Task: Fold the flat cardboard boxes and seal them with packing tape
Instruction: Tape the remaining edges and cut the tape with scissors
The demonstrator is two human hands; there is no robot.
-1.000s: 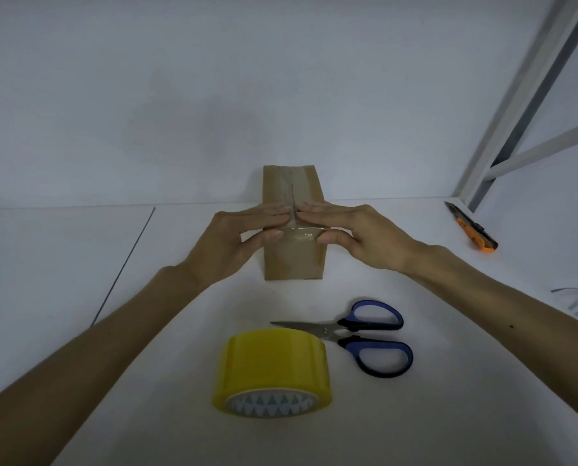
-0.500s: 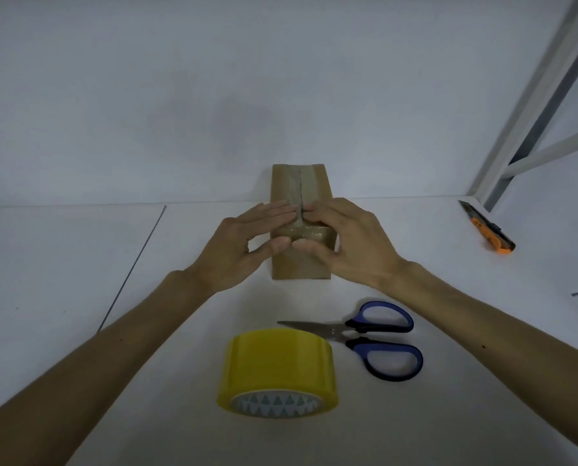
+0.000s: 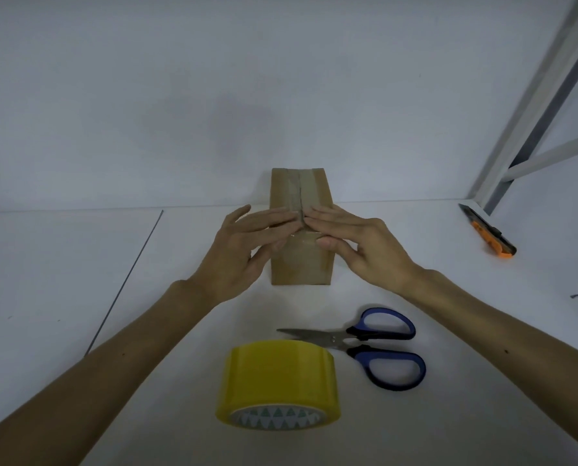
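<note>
Box: small brown cardboard box (image 3: 301, 267), already folded up, stands on the white table (image 3: 146, 331) directly under both my hands; its top seam runs away from me.
Tape on box: clear strip (image 3: 294, 193) lies along that seam and turns over the near edge onto the front face, right beneath my fingertips.
Step in hand: as I judge it, rubbing the tape end down over the near top edge.
Doing it well: I would stroke outward from the seam and down the front face, pushing air out. Pressure should be even on both sides so the box does not tip or slide, and the corner should be creased firmly.
Left hand (image 3: 243, 250): flat, fingers (image 3: 274, 220) straight across the top up to the seam, thumb against the front face; it presses and grasps nothing.
Right hand (image 3: 365, 250): mirrors it, with straight fingers (image 3: 328, 220) meeting the left ones at the seam and the thumb on the front face.
Tape roll (image 3: 277, 375): yellow, on my side of the grip, between my forearms.
Scissors (image 3: 365, 341): blue handles, blades together, just beyond the roll, under my right wrist.
Utility knife (image 3: 487, 235): orange, well out to the right of the right hand.
Metal frame (image 3: 533, 112): behind the knife, at the far right.
</note>
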